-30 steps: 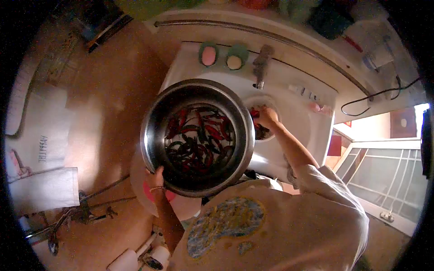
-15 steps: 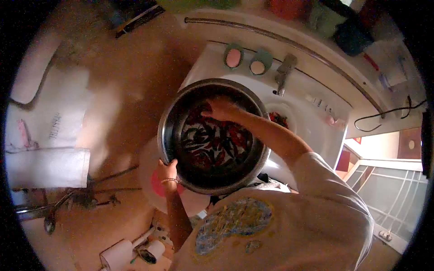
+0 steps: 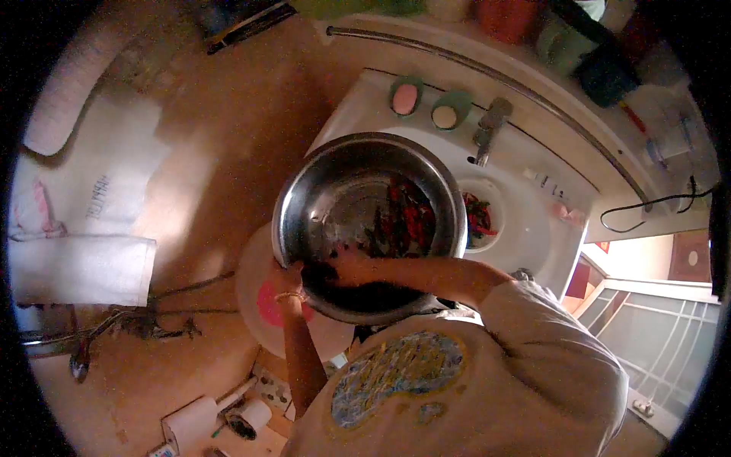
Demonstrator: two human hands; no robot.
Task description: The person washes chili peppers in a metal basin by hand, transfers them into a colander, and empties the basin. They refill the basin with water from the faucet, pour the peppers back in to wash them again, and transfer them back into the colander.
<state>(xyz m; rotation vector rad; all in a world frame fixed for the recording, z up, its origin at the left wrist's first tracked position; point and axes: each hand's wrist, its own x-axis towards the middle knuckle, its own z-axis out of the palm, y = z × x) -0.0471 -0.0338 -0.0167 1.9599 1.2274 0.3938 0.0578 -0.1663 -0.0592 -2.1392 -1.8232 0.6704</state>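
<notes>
A large metal basin (image 3: pixel 304 194) is in front of my body, over the near side of the white sink. Its left rim is gripped by my left hand (image 3: pixel 289 278), which wears a bracelet. Inside the basin, near the lower left wall, my right hand (image 3: pixel 350 268) reaches down in shadow with its fingers seemingly apart. Long red and dark green pieces that look like chili peppers (image 3: pixel 403 221) lie in a heap on the basin's right side, away from that hand. The basin's lower part is too dark to make out.
More red and green peppers (image 3: pixel 478 217) lie in the white washbasin (image 3: pixel 525 217), under the faucet (image 3: pixel 493 129). Two soap dishes (image 3: pixel 406 97) stand on its back edge. A pale round tub (image 3: pixel 251 305) with pink inside is at the lower left. A shower hose (image 3: pixel 91 343) is farther left.
My right hand has moved from the far side of the basin to its near left side. The peppers, spread over the bottom before, are now heaped to the right.
</notes>
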